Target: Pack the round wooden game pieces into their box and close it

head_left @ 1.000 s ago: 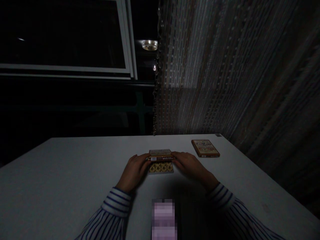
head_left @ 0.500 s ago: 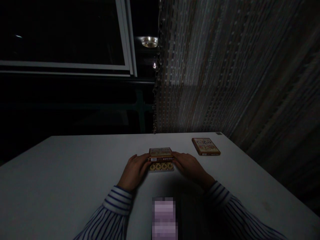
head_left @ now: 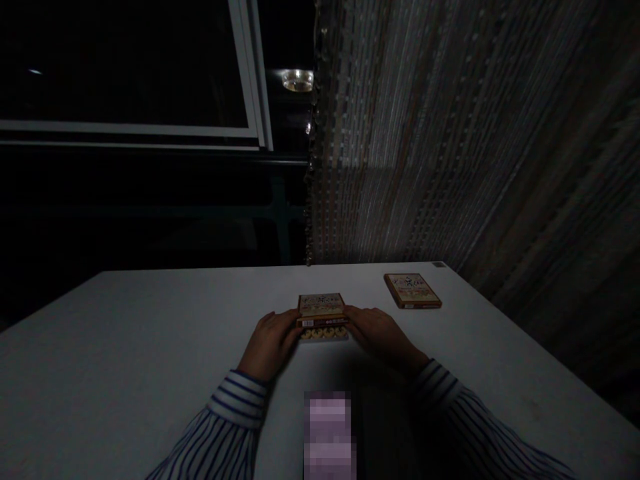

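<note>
Brown-edged box cover [head_left: 321, 305] is sitting partly over the tray [head_left: 325, 339] of round pieces [head_left: 329, 332], its ends pinched in the grip of the left hand [head_left: 267, 343] and the right hand [head_left: 381, 335], which are apparently closing it, the next move seemingly calling for level alignment.

There are two hands [head_left: 267, 345], two boxes [head_left: 321, 305], one table [head_left: 150, 347] and apparently four dimly lit round pieces [head_left: 329, 333].

I record my sleeves [head_left: 236, 403] as white with blue stripes, the box lid [head_left: 321, 305] beige with brown edges, the round pieces [head_left: 329, 332] tan, dark-marked.
</note>
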Action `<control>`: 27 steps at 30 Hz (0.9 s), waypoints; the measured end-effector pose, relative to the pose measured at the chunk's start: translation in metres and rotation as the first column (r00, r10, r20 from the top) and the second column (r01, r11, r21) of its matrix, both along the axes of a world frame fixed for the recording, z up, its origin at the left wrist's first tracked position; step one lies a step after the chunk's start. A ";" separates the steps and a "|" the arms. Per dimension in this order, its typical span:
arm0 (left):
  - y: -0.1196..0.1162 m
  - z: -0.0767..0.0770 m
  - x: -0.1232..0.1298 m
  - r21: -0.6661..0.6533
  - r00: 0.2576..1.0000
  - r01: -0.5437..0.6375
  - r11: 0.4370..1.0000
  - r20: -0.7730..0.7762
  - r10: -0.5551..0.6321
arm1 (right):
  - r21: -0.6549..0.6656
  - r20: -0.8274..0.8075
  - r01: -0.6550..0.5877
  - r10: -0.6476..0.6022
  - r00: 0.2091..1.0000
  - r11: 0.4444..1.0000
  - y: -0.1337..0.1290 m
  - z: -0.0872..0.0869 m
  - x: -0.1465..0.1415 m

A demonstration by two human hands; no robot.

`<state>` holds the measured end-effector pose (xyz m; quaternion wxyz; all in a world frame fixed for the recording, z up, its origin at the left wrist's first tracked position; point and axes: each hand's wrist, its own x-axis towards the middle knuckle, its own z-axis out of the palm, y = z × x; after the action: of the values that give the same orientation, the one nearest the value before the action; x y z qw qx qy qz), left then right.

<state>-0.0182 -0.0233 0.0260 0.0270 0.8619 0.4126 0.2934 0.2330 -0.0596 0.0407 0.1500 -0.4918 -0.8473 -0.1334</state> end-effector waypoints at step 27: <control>0.000 -0.004 -0.003 -0.077 0.998 0.006 0.997 -0.062 -0.010 | -0.034 0.059 -0.032 0.034 0.998 0.999 -0.003 -0.005 -0.002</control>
<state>-0.0212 -0.0235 0.0222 0.0482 0.8707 0.4208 0.2501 0.2310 -0.0624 0.0362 0.1189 -0.4761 -0.8613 -0.1315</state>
